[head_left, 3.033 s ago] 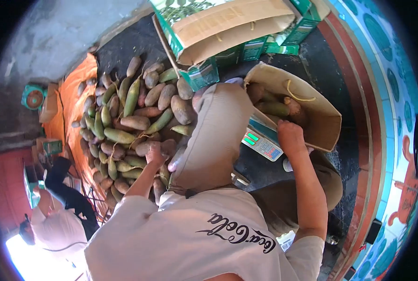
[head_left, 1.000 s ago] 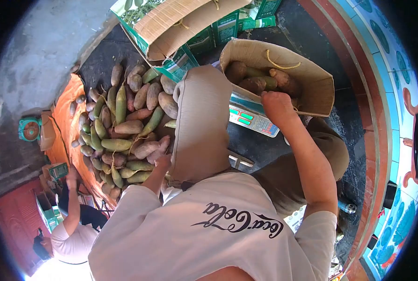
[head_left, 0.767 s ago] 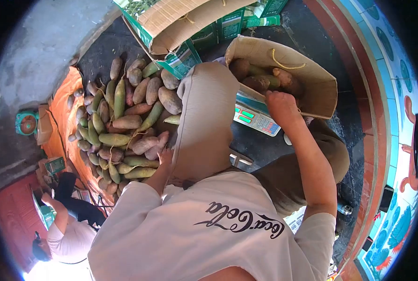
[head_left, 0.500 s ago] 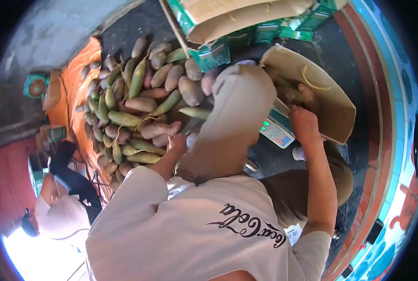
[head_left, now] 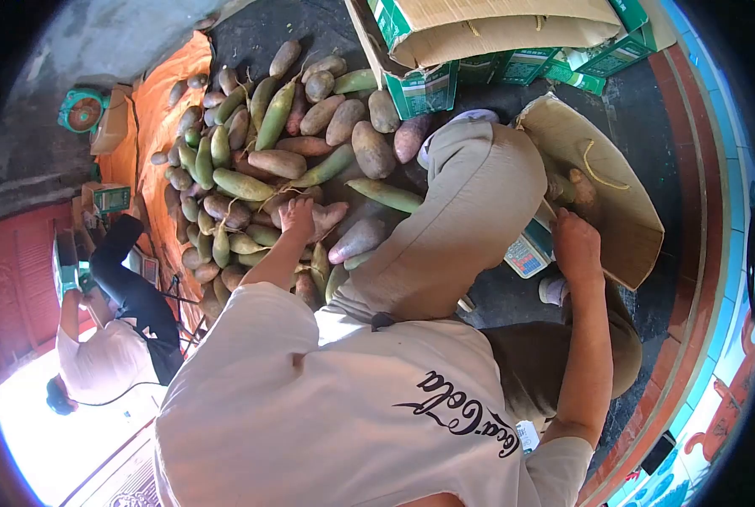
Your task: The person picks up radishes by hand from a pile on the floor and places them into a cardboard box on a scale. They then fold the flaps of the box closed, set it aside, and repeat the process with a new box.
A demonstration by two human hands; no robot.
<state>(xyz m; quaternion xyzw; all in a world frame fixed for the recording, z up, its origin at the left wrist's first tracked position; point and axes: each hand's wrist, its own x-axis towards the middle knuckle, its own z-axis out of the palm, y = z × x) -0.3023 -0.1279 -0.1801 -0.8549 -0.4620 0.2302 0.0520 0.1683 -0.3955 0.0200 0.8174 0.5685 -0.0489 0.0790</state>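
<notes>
In the head view my left hand (head_left: 297,220) reaches into a heap of green and reddish-brown radishes (head_left: 244,184). Its fingers are bent over one end of a reddish radish (head_left: 330,218); the underside of the grip is hidden. At the right, my right hand (head_left: 577,243) closes on the near edge of an open cardboard box (head_left: 635,228) with a yellow cord handle. A few radishes (head_left: 586,193) lie inside this box. Partly under the box, a digital scale (head_left: 527,255) shows its keypad.
My bent knee (head_left: 487,194) rises between heap and box. Green-and-brown cartons (head_left: 512,42) stand at the top. An orange sheet (head_left: 153,135) edges the heap, with a small green fan (head_left: 82,110) beyond. Another person (head_left: 111,355) handles a box at the left.
The view has shifted, moving the scene rightward. My left hand has gone farther into the heap and over the reddish radish. My right hand stays at the box edge.
</notes>
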